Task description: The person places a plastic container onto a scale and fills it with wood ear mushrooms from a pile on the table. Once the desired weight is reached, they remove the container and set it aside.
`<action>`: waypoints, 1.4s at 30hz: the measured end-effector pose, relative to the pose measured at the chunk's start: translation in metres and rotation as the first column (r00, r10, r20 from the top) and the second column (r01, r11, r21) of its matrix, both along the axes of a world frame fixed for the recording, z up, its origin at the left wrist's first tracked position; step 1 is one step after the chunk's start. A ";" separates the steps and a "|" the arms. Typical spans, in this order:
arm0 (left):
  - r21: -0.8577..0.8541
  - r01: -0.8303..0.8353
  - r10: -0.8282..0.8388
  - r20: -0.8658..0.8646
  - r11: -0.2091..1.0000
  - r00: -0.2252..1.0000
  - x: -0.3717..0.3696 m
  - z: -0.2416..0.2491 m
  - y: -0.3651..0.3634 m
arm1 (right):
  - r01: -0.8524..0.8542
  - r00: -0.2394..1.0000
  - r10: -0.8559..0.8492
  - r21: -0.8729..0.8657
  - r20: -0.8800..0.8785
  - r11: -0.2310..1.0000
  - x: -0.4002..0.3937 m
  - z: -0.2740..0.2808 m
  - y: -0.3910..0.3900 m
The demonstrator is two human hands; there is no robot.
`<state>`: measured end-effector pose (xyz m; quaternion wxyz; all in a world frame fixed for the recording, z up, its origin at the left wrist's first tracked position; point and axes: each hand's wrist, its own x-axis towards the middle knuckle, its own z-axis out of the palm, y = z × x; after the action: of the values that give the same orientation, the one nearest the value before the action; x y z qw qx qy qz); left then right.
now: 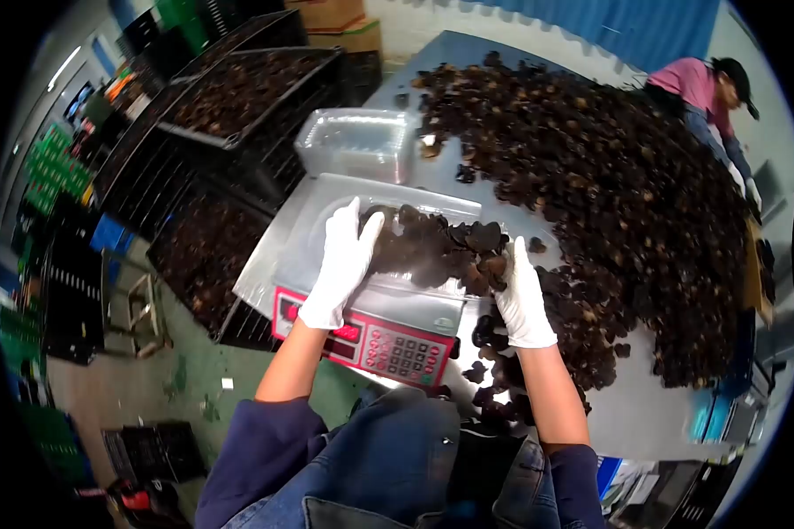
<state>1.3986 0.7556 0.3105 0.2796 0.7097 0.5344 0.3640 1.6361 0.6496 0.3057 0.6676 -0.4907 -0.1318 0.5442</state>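
A heap of dark dried mushrooms (pixel 437 251) sits in a clear tray on the platform of the scale (pixel 326 207), filling the tray's right portion and spilling toward its right rim. The left hand (pixel 342 264), in a white glove, lies flat and open against the left flank of the heap, fingers extended upward, grasping nothing. The right hand (pixel 522 300), also white-gloved, presses open-palmed against the heap's right flank at the scale's right edge; no piece is pinched between its fingers. The two hands thus bracket the heap from either side. The scale's red keypad panel (pixel 370 339) faces the person, just below the platform. Directly behind the scale stands a stack of empty clear plastic containers (pixel 357 141). To the right of the scale a large loose pile of mushrooms (pixel 626 194) covers most of the metal table (pixel 653 414), reaching down alongside the right forearm. Left of the scale stand black crates (pixel 238 97) loaded with similar dark material. At the far right corner beyond the scale, another person in a pink top (pixel 692 84) bends over the table.
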 end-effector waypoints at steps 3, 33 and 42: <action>0.058 0.146 -0.143 -0.056 0.988 0.988 0.043 0.006 -0.028 | 0.189 0.977 -0.197 -0.105 -0.077 0.976 0.037 -0.003 -0.049; -0.009 0.533 -0.407 -0.657 0.846 0.635 0.015 -0.012 0.290 | 0.885 0.462 -0.839 -0.095 0.287 0.455 0.301 -0.156 -0.621; 0.497 0.549 0.002 -0.742 0.672 0.670 0.035 0.031 0.188 | 0.762 0.089 -0.256 0.100 0.963 0.640 0.169 -0.006 -0.326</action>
<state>1.4331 0.9435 0.3411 -0.1681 0.9192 0.2994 0.1926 1.8051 0.3237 0.2999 0.4825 -0.8513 -0.1752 -0.1088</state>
